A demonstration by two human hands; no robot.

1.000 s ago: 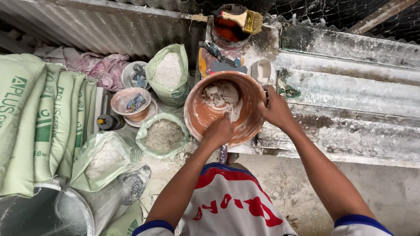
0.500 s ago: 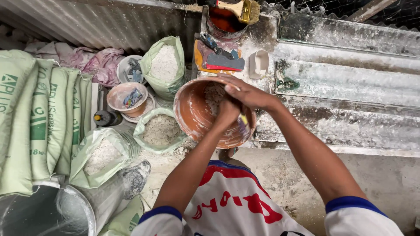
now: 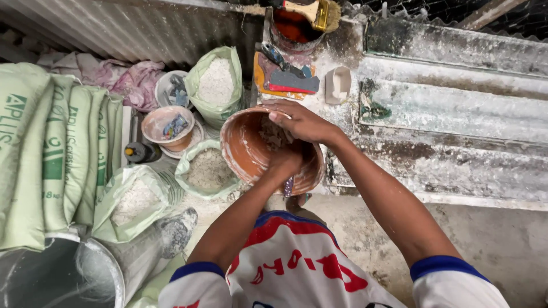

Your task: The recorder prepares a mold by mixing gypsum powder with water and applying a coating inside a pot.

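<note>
just beyond the person's chest, at the middle of the scene, sits the orange bowl (image 3: 246, 149), tipped so its mouth faces up and a little toward the left, its rim resting against the near edge of the corrugated sheet (image 3: 456, 114) that serves as the surface. both hands meet at it. the right hand (image 3: 299, 121) comes in from the right and far side, fingers curled down over the rim into the pale grey-white lump (image 3: 275, 136) inside — pressing or scooping it, though how tightly it grips i cannot tell. the left hand (image 3: 283, 162) reaches up from the near side and clasps the bowl's near wall, partly hidden behind the right forearm; it looks closed on the rim rather than loose.

the lump lies straight under the right hand's fingers, so that hand is the nearer one to it, while the left only steadies the vessel. the bowl has no long axis to speak of — it is round.

left of the bowl stand open green sacks of white powder (image 3: 216, 85) and a smaller bag (image 3: 208, 169); far of it, a red tin with a brush (image 3: 297, 25).
</note>
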